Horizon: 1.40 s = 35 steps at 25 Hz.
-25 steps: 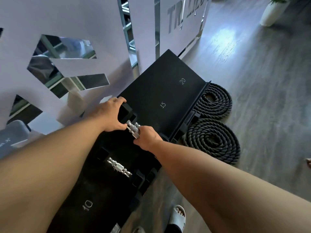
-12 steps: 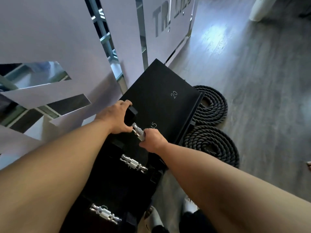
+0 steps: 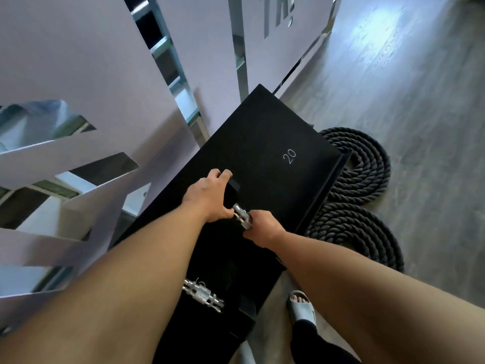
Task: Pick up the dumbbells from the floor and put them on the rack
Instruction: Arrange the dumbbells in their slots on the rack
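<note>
Dumbbell (image 3: 237,204) on rack (image 3: 265,164), between both hands.

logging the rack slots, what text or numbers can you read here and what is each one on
"20": white number on the black rack top, read at.
Large grey letters on the white wall panel: cut off at the top edge of the picture, not readable as a word.
No other slot number shows; the left hand and right hand hold a dumbbell over the rack.
No marking is readable on the second dumbbell.

rack (image 3: 262,143) | white "20" | wall panel (image 3: 296,27) lettering | cut off, unreadable
</note>
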Tool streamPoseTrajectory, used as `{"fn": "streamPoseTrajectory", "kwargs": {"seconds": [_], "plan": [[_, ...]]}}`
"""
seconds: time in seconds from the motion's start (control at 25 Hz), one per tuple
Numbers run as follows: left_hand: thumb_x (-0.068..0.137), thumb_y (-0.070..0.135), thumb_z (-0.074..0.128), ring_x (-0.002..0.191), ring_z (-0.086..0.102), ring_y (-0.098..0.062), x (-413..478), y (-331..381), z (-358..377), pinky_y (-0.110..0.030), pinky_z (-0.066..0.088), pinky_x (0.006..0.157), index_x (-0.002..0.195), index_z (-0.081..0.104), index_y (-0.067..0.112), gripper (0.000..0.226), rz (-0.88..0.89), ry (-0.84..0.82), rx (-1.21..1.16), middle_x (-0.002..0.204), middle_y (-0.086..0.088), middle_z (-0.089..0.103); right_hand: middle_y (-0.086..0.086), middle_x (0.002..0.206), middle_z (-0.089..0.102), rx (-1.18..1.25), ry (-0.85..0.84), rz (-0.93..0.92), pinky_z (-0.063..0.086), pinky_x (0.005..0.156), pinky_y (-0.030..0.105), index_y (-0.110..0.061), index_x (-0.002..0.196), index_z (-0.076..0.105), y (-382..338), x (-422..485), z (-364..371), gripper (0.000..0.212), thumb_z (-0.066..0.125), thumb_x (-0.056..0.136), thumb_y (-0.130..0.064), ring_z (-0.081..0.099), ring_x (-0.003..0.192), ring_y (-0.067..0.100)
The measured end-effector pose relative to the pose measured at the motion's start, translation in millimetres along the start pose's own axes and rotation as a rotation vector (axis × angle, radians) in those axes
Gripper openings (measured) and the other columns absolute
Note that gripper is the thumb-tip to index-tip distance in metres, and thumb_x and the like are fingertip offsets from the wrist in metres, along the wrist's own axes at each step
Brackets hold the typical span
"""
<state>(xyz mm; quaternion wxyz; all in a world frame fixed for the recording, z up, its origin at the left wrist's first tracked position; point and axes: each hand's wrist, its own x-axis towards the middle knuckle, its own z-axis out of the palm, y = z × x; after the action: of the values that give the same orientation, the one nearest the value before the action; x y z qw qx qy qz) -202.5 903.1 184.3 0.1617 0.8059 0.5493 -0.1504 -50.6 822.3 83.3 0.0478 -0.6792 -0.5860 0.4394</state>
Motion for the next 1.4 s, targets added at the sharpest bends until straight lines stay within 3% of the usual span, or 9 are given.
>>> {"fn": "streamPoseTrajectory", "kwargs": {"seconds": [0.28, 0.56, 0.68, 0.84, 0.96, 1.2, 1.4], "plan": [[0.07, 0.059, 0.08, 0.119, 0.054, -0.029, 35, -2, 40, -0.041, 0.055, 0.081, 0.148, 0.022, 0.033, 0.1, -0.07, -0.064, 0.034, 0.151, -0.007, 0.031, -0.002, 0.084, 0.062, 0.002, -0.058, 0.014, 0.05, 0.066, 0.033, -0.024, 0.084, 0.056, 28, 34, 8, 0.022, 0.077, 0.08, -0.019, 0.063, 0.076, 0.019], [0.071, 0.06, 0.08, 0.126, 0.05, -0.029, 35, -4, 33, -0.045, 0.055, 0.087, 0.153, 0.021, 0.033, 0.105, -0.053, -0.08, 0.056, 0.154, -0.004, 0.031, 0.002, 0.091, 0.064, -0.058, -0.074, 0.01, 0.055, 0.068, 0.036, -0.021, 0.095, 0.056, 31, 33, 5, 0.022, 0.074, 0.081, -0.023, 0.064, 0.078, 0.023], [0.071, 0.068, 0.077, 0.122, 0.053, -0.027, 28, -6, 20, -0.042, 0.056, 0.081, 0.155, 0.021, 0.034, 0.106, -0.035, -0.079, 0.125, 0.147, -0.004, 0.04, -0.002, 0.087, 0.061, -0.069, -0.06, 0.011, 0.051, 0.058, 0.033, -0.022, 0.1, 0.054, 29, 29, -3, 0.029, 0.075, 0.08, -0.028, 0.062, 0.072, 0.017], [0.079, 0.072, 0.065, 0.107, 0.059, -0.023, 8, -8, -4, -0.036, 0.054, 0.073, 0.15, 0.033, 0.03, 0.089, -0.031, -0.025, 0.245, 0.132, -0.001, 0.051, -0.004, 0.088, 0.059, -0.054, -0.009, 0.003, 0.047, 0.054, 0.031, -0.024, 0.12, 0.052, 26, 17, -26, 0.044, 0.074, 0.084, -0.038, 0.063, 0.073, 0.016], [0.082, 0.071, 0.062, 0.102, 0.06, -0.02, -11, -11, -25, -0.034, 0.053, 0.071, 0.143, 0.043, 0.03, 0.076, -0.068, 0.011, 0.235, 0.122, 0.002, 0.056, -0.001, 0.098, 0.063, -0.141, 0.01, -0.062, 0.053, 0.067, 0.034, -0.02, 0.122, 0.055, 18, 7, -47, 0.041, 0.07, 0.087, -0.036, 0.063, 0.084, 0.021], [0.082, 0.07, 0.06, 0.111, 0.061, -0.025, -68, -9, -66, -0.037, 0.049, 0.078, 0.14, 0.05, 0.029, 0.072, -0.108, 0.205, 0.188, 0.13, 0.001, 0.06, -0.002, 0.101, 0.062, -0.312, 0.083, -0.223, 0.044, 0.071, 0.033, -0.023, 0.117, 0.059, -25, -26, -101, 0.028, 0.061, 0.092, -0.034, 0.062, 0.09, 0.024], [0.075, 0.089, 0.042, 0.131, 0.048, -0.028, -131, 0, -97, -0.046, 0.039, 0.107, 0.152, 0.038, 0.025, 0.1, -0.105, 0.326, 0.252, 0.146, -0.005, 0.051, -0.002, 0.102, 0.06, -0.417, 0.231, -0.367, 0.039, 0.077, 0.036, -0.025, 0.125, 0.055, -53, -79, -132, 0.035, 0.06, 0.093, -0.038, 0.062, 0.097, 0.026]]}}
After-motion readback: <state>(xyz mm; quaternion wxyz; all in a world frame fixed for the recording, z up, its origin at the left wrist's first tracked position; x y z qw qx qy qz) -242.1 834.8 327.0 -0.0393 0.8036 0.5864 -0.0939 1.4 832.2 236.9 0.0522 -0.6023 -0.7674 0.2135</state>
